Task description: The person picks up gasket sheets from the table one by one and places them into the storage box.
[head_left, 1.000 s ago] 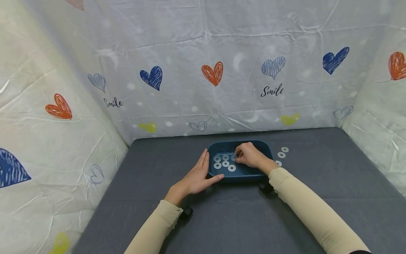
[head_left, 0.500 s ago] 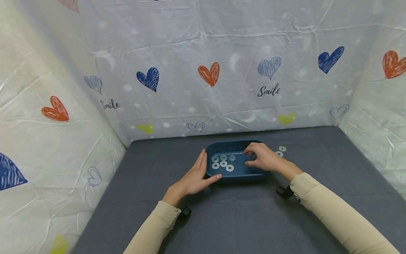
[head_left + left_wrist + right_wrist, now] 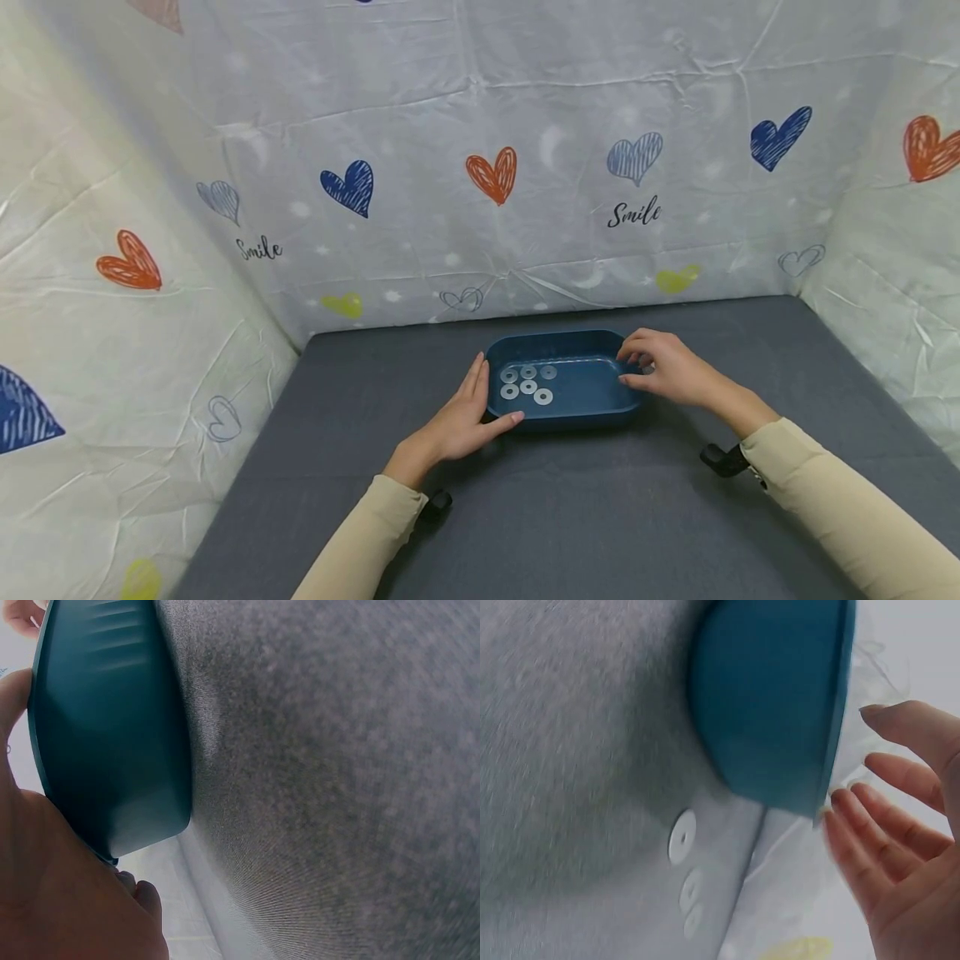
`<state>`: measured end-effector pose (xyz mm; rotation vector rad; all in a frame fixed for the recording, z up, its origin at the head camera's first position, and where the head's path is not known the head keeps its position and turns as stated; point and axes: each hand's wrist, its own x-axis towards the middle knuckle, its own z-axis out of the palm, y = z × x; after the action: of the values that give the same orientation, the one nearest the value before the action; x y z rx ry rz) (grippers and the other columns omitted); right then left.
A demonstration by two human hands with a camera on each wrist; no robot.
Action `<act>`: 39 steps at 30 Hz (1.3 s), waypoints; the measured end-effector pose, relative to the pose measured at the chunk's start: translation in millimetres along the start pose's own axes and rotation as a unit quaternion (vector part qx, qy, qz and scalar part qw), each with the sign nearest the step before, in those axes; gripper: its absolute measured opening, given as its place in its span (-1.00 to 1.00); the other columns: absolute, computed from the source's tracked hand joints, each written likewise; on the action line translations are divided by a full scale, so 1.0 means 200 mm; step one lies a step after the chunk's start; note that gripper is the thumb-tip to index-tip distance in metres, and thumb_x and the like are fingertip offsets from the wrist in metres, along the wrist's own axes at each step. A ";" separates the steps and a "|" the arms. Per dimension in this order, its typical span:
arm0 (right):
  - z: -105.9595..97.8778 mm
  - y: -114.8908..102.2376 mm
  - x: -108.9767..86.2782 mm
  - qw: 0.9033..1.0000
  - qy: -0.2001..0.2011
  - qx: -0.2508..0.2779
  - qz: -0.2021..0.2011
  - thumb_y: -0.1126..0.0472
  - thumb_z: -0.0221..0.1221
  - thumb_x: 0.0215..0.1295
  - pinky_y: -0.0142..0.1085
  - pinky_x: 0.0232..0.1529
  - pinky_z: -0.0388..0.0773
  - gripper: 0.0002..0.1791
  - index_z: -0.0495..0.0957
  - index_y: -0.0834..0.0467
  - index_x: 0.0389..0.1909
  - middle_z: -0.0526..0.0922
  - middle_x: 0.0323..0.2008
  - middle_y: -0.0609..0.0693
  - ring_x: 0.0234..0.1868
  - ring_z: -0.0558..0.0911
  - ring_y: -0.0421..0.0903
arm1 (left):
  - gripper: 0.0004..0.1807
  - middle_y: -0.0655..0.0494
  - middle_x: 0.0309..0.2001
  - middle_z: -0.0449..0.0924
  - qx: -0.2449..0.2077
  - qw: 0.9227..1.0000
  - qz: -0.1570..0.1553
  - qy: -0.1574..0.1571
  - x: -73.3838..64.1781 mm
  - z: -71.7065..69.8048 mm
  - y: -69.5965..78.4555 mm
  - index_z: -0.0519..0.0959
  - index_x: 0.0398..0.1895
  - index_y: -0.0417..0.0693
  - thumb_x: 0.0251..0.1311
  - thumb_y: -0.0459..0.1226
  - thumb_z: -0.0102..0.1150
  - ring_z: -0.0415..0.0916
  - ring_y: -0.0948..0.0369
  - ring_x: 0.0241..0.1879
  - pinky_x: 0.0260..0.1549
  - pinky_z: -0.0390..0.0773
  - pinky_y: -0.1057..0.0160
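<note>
A dark blue tray (image 3: pixel 596 387) with rounded corners stands on the table, with several flat ring washers (image 3: pixel 537 397) lying in its left part. My left hand (image 3: pixel 459 423) rests on the tray's left end, fingers straight along the outside and thumb at the near rim. In the left wrist view that hand touches the tray (image 3: pixel 112 735) at its rim. Over the tray's right end is my right hand (image 3: pixel 675 368), fingers loosely bent and apart from the thumb, nothing in its grasp. Three loose washers (image 3: pixel 676 846) lie on the table beyond the tray's right side, mostly hidden in the head view.
Dark grey cloth covers the table (image 3: pixel 555 517). Behind it hangs a pale curtain (image 3: pixel 420 100) printed with hearts, and similar cloth closes both sides. A black strap-like piece (image 3: pixel 723 460) shows under the right cuff.
My right hand has drawn back from a washer inside the tray and moved right to the tray's right rim, its fingers parting from the thumb. The left hand keeps its place.
</note>
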<state>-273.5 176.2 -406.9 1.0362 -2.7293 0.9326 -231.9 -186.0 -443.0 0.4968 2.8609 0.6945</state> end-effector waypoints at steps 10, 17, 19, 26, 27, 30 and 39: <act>-0.07 0.10 -0.11 0.999 0.023 -0.004 0.027 0.28 0.37 0.32 -0.08 -0.17 0.67 -0.70 0.66 0.33 0.01 0.64 -0.06 0.21 -0.11 0.67 0.14 | 0.27 0.15 0.65 -0.62 0.000 1.000 0.001 -0.003 0.00 0.00 0.00 -0.40 0.65 -0.09 0.25 0.50 -0.10 -0.38 0.10 0.63 0.51 0.01 -0.09; -0.06 0.18 -0.14 0.999 0.015 0.005 0.051 0.32 0.37 0.31 -0.06 -0.18 0.67 -0.68 0.65 0.38 0.02 0.64 -0.05 0.27 -0.13 0.68 0.12 | 0.27 0.13 0.65 -0.61 0.007 1.000 -0.002 -0.003 0.00 0.00 0.00 -0.38 0.66 -0.11 0.25 0.50 -0.10 -0.35 0.09 0.63 0.51 0.02 -0.08; -0.05 0.20 -0.15 0.998 0.012 0.005 0.058 0.33 0.36 0.31 -0.05 -0.17 0.68 -0.67 0.64 0.40 0.03 0.65 -0.04 0.28 -0.13 0.69 0.12 | 0.27 0.13 0.65 -0.61 0.008 1.000 -0.003 -0.003 0.00 0.00 0.00 -0.38 0.65 -0.11 0.25 0.50 -0.11 -0.35 0.09 0.63 0.51 0.03 -0.08; 0.01 0.28 -0.16 0.997 0.001 0.011 0.074 0.33 0.37 0.27 -0.10 -0.24 0.66 -0.66 0.64 0.41 0.01 0.67 -0.06 0.29 -0.19 0.70 0.09 | 0.26 0.03 0.67 -0.54 0.010 1.000 0.000 0.001 0.00 0.00 0.00 -0.39 0.65 -0.10 0.26 0.49 -0.10 -0.33 0.07 0.63 0.51 0.03 -0.09; 0.02 0.28 -0.16 0.997 -0.001 0.011 0.075 0.33 0.38 0.27 -0.11 -0.25 0.66 -0.66 0.64 0.41 0.01 0.67 -0.06 0.28 -0.19 0.70 0.07 | 0.26 0.03 0.67 -0.53 0.009 1.000 0.000 0.002 0.00 0.01 0.00 -0.39 0.65 -0.10 0.26 0.49 -0.10 -0.33 0.07 0.63 0.51 0.03 -0.09; 0.04 0.29 -0.16 0.997 -0.007 0.007 0.080 0.32 0.40 0.26 -0.14 -0.26 0.64 -0.65 0.64 0.40 0.01 0.68 -0.08 0.25 -0.21 0.69 0.03 | 0.27 0.02 0.67 -0.52 0.008 1.000 0.002 0.003 0.00 0.01 0.00 -0.38 0.66 -0.11 0.26 0.49 -0.10 -0.33 0.07 0.64 0.51 0.03 -0.09; 0.07 0.31 -0.12 0.996 -0.017 0.001 0.088 0.30 0.43 0.23 -0.19 -0.29 0.60 -0.61 0.65 0.41 0.02 0.70 -0.19 0.17 -0.27 0.67 -0.06 | 0.27 -0.01 0.67 -0.51 0.005 1.000 0.002 0.003 0.00 0.00 0.00 -0.36 0.66 -0.13 0.26 0.49 -0.09 -0.34 0.07 0.64 0.51 0.03 -0.10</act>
<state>-291.9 219.2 -456.2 0.8295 -2.8859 0.9499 -231.2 -186.0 -442.7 0.5018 2.8711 0.6821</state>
